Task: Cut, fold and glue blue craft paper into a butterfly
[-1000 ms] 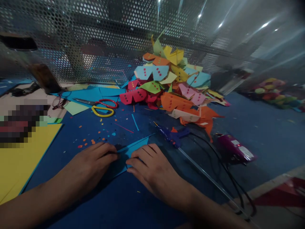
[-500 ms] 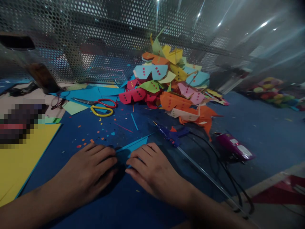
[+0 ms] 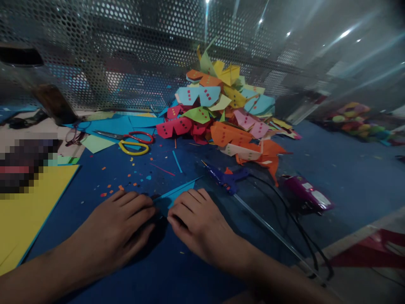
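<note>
A folded piece of blue paper [image 3: 177, 195] lies on the dark blue tabletop [image 3: 158, 276] between my hands, its thin point reaching up to the right. My left hand [image 3: 128, 221] is closed with curled fingers on the paper's left end. From the other side, my right hand [image 3: 199, 219] presses its bent fingers on the paper's lower right part. Both thumbs are tucked in low, and part of the paper is hidden beneath the fingers. Just beyond my right hand lies a blue glue gun [image 3: 228, 179] with a clear glue stick [image 3: 265, 223] in its back.
Behind stands a heap of colourful folded paper shapes [image 3: 218, 109] against a perforated metal screen [image 3: 126, 55]. Red-and-yellow scissors [image 3: 134, 147] and paper scraps lie ahead. Yellow sheets [image 3: 34, 211] and a bottle [image 3: 53, 101] are left; a purple box with a cord [image 3: 308, 194] is right.
My right hand's thumb has drawn in closer under its fingers. My left hand stays nearly in place on the blue paper. The whole view has shifted slightly.
</note>
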A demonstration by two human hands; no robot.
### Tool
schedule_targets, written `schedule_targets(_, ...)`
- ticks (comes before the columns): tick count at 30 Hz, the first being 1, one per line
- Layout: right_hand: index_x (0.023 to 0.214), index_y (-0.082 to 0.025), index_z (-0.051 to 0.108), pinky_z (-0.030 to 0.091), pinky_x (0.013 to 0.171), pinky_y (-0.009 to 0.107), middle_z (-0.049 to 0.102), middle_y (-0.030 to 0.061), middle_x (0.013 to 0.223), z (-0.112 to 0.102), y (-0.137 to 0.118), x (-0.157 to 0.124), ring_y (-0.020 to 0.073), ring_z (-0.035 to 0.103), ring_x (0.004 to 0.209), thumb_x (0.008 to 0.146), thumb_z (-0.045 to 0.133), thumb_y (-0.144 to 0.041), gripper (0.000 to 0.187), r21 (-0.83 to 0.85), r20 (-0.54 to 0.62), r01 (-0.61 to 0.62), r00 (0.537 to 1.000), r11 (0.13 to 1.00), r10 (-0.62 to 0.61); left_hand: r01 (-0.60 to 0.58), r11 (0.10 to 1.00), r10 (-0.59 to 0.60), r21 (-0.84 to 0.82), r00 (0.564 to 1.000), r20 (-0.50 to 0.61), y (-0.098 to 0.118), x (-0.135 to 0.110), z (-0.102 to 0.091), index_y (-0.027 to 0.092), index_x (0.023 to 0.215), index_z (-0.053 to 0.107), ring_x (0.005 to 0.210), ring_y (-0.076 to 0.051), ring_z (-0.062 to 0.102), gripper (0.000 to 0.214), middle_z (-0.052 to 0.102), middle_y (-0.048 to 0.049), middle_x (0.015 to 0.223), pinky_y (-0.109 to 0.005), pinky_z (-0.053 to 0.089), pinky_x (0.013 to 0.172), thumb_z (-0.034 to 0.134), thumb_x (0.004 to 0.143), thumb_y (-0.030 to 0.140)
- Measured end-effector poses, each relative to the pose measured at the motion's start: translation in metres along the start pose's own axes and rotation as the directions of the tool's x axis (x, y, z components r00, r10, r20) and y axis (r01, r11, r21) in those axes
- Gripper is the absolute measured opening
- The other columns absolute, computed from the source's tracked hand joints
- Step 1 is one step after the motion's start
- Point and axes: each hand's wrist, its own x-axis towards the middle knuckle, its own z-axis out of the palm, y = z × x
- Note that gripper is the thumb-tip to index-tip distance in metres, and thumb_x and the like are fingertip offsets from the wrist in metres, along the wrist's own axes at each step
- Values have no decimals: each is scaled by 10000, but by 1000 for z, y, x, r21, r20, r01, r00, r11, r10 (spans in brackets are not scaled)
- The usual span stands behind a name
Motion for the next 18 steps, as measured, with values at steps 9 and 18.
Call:
schedule_targets(9, 870, -196, 619, 349, 833, 343, 651, 20, 887, 4, -3, 0, 183, 563, 864, 967, 589, -156, 109, 76, -22, -112, 993, 991, 114, 92, 994, -92, -65, 996, 0, -8, 4, 12, 221, 1006, 690, 841, -209, 616, 252, 704, -40, 985, -373, 427, 766, 443, 1040, 180)
schedule_targets(18, 861, -194, 621, 356, 817, 339, 655, 11, 876, 5, -4, 1, 173, 568, 840, 931, 600, -129, 98, 113, -28, -162, 986, 980, 166, 158, 968, -164, -195, 986, -14, -17, 13, 18, 244, 951, 725, 840, -186, 644, 188, 709, 0, 926, -328, 429, 752, 575, 965, 132)
